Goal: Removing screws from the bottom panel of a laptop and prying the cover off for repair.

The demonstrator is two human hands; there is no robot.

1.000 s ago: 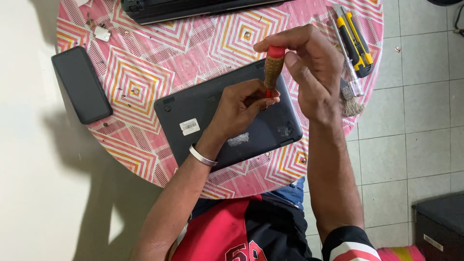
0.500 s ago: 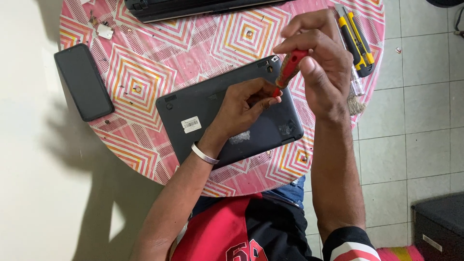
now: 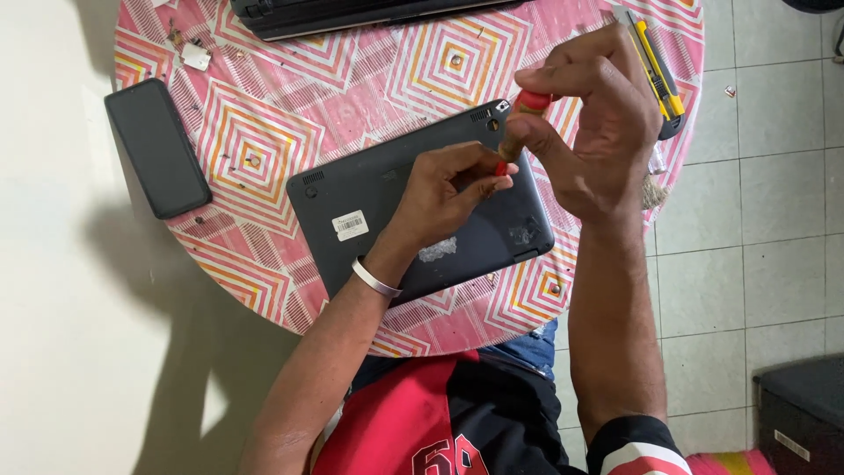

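While leaning over a round table (image 3: 264, 132) covered in a pink patterned cloth, holding a screwdriver (image 3: 526, 104) nearly upright over a dark grey laptop (image 3: 369, 189), which is lying underside up near the table's closer edge.

Closing the right hand (image 3: 607, 132) round the red-capped handle at the top, thumb and fingers curled snugly on it. Pinching the lower part of the tool between thumb and fingertips of the left hand (image 3: 444, 189), just above the shell and toward its far right corner. Covering the tip completely, so not showing whether it is seated in a screw. Wearing a silver bracelet (image 3: 376, 278) on the left wrist, just beside a white sticker (image 3: 350, 225) on the shell.

Sharing the table with a black phone (image 3: 158, 145) well apart to the left, a yellow utility knife (image 3: 655, 75) just behind the right hand at the rim, a second dark device (image 3: 352, 13) at the far edge, and small loose bits (image 3: 251, 161) scattered on the cloth.

Judging the risks:
- Possibly tilting the tool off the screw's axis, letting the tip skate out, scoring the shell or jabbing the left fingertips so close beside it.
- Pressing at an angle, chewing up a screw head.
- Losing any freed screw in the busy pattern or over the nearby edge.
- Nudging the knife off the rim with the right hand.
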